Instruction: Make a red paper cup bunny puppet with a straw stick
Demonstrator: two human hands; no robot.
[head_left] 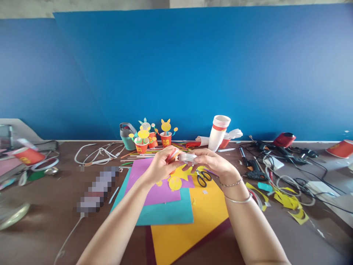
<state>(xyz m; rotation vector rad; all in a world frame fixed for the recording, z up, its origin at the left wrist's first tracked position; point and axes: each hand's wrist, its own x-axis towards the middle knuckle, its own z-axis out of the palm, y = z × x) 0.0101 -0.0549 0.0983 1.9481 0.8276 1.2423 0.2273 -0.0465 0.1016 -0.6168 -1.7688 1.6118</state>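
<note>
Editor: Where does the work stand?

Reporter: Three figure cups point(141, 148) stand grouped at the back of the table point(52, 184), paper faces raised above their rims. By the look of them, those are done.

Editor: And the one in hand?

Reporter: A blurred, partly hidden red cup point(171, 156) is raised over the papers at the table's middle. The left hand point(161, 162) has its grip closed on it. The right hand point(212, 161) pinches what looks like a tape roll point(188, 158), its grip clamped on the near side. Cup and roll sit side by side; whether they touch, I cannot tell.

Editor: What appears left?

Reporter: No face shows on the held cup, so it seems unfinished. A yellow face point(175, 183) lies loose on the purple paper point(154, 191), below the hands, its outline apparently cut and its features marked. Attaching looks like the open part.

Editor: Supplies?

Reporter: Scissors point(203, 179) lie at the right of the purple paper, handles toward the wearer. A cup stack point(217, 134) leans at the back, sticks point(146, 156) lie before the figure cups, and yellow scraps point(288, 201) litter the right side, suggesting much cutting is done.
</note>
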